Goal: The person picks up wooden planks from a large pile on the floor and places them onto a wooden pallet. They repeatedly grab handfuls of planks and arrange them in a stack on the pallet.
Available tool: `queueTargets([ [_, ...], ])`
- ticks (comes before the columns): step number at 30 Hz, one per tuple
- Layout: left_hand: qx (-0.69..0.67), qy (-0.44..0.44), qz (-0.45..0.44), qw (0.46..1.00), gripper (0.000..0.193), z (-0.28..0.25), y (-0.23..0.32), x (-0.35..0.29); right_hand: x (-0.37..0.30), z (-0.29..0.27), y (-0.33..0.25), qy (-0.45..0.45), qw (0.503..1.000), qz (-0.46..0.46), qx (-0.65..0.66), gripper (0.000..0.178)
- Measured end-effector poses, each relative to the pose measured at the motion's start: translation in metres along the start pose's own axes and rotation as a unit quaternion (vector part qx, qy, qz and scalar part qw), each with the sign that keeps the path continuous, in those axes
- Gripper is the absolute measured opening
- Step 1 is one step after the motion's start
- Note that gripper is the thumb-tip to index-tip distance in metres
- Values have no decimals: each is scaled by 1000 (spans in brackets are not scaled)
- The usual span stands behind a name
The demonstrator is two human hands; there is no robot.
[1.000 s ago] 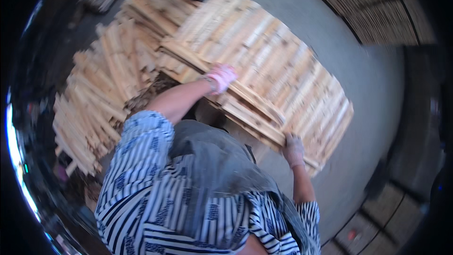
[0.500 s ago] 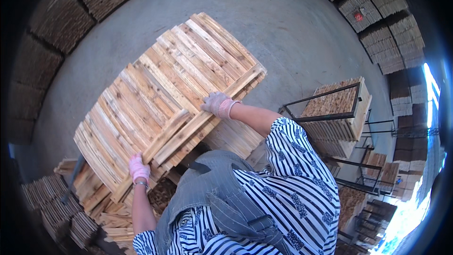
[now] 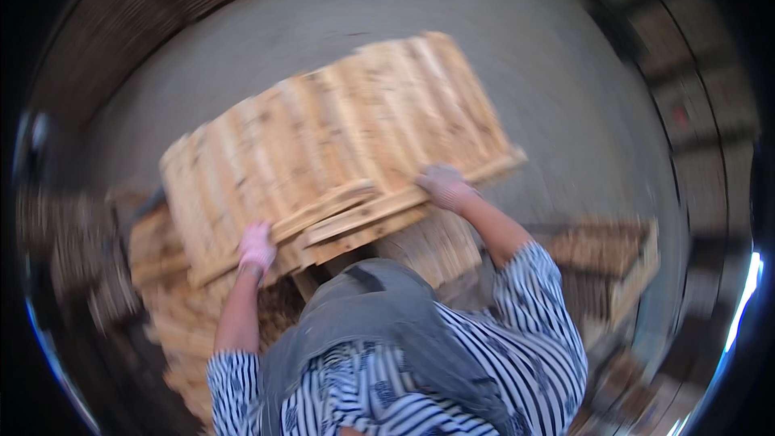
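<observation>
A wide row of light wooden boards (image 3: 323, 125) lies side by side before me, pointing away from my body. Across their near ends runs a long wooden strip (image 3: 395, 203), with a shorter strip (image 3: 323, 210) slanting over it near the middle. My left hand (image 3: 257, 249), in a pink glove, is closed at the near edge, by the left end of the short strip. Farther right, my right hand (image 3: 446, 186), in a pale pink glove, is closed over the long strip. Motion blur softens the fingers, and their undersides are hidden.
Loose wood pieces (image 3: 173, 331) lie in a heap at the lower left. A wooden surface (image 3: 436, 246) shows below the near edge. To the right stands a stack of wood (image 3: 601, 250). More stacks line the far left and right around the grey floor (image 3: 549, 97).
The view has turned, so the boards appear farther right and at a flatter slant. Both hands stay at the near edge. The surroundings are now smeared by motion.
</observation>
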State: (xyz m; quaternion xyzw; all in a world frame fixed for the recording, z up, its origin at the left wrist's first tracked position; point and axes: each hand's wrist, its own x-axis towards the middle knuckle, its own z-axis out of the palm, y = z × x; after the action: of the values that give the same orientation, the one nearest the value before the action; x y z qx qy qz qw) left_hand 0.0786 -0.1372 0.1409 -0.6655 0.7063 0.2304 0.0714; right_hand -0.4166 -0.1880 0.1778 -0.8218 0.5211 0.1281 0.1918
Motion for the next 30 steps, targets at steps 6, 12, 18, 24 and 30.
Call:
queueTargets([
  [6,158,-44,-23,986,38,-37,35,-4,-12,8,-9,41,995,-40,-78,41],
  [12,47,18,-75,996,23,-22,33,-15,-6,-9,-18,-32,986,-83,-143,48],
  [18,-5,49,-18,999,43,0,3,-6,23,-82,-94,-146,955,-82,-244,68],
  [24,-187,328,-179,909,65,-25,-26,-98,62,-92,-195,60,963,-262,33,64],
  [30,-312,271,-692,592,96,89,-207,-254,86,21,-302,-226,838,136,477,48],
])
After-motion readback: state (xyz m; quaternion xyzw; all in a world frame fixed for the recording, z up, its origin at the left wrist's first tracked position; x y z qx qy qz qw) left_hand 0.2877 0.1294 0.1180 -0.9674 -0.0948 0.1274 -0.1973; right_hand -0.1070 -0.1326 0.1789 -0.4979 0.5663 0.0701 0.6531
